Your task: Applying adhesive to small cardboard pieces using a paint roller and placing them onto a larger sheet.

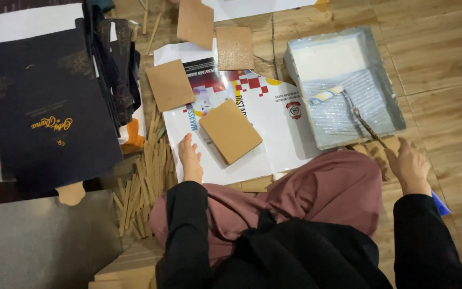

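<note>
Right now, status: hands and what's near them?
Left hand flat beside brown square board. Right hand at roller handle. Paint tray alongside.

Single head view — looking steeply down, close over lap, floor ahead

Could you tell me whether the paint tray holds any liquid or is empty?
Holds some: white liquid pools in the deep end of the tray, and a small roller lies on its ribbed slope.

Grey ribbed paint tray (386, 96), tan square board (231, 131), mauve skirt (327, 190)
</note>
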